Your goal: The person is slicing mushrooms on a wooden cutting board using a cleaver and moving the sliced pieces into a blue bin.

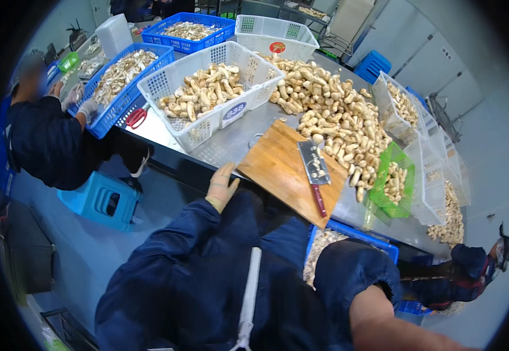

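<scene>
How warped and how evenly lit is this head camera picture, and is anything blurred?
Head view: strong fisheye, a black rim rings the picture, and the metal table edge bows. Light is even and cool, with soft glare on the bare tabletop beside the wooden cutting board. The mushroom pile and cleaver look sharp; a co-worker's face at upper left is blurred.

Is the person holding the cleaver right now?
No. The cleaver lies alone on the wooden cutting board, while the gloved left hand rests at the table edge beside it.
</scene>
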`<state>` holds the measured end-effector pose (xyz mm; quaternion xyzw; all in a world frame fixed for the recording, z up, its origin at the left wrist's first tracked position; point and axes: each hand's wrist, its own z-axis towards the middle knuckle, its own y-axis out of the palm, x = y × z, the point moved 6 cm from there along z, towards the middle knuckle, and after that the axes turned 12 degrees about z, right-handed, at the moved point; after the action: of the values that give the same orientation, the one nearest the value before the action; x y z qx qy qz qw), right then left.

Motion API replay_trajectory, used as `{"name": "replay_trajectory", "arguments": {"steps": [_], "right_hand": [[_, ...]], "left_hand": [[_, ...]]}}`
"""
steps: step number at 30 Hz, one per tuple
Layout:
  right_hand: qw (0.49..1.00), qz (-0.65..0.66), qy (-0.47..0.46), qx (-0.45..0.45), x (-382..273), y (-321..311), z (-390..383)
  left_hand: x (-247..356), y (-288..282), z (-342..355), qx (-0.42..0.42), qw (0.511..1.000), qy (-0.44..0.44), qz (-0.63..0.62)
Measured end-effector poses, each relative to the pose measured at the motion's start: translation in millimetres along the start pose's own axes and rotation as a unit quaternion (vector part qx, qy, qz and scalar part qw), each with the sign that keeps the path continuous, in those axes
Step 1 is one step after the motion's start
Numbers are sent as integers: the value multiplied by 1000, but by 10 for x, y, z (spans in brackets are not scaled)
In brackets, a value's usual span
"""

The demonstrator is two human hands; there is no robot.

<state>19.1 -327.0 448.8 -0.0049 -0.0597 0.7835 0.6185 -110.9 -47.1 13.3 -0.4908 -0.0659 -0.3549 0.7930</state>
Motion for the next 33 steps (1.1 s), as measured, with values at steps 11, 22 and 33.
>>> {"name": "replay_trajectory", "arguments": {"steps": [11,22,33], "right_hand": [[989,-116,-34,87,199,-914,-179],[520,-420,743,-36,1006,-2102,-4414],[478,-470,732,-116,1240,-2252,-4591]], "left_hand": [[222,144,205,-41,997,-31,-59],[264,1178,1268,-119,992,-47,-12],[697,1170,1215,-129,988,-37,73]]}}
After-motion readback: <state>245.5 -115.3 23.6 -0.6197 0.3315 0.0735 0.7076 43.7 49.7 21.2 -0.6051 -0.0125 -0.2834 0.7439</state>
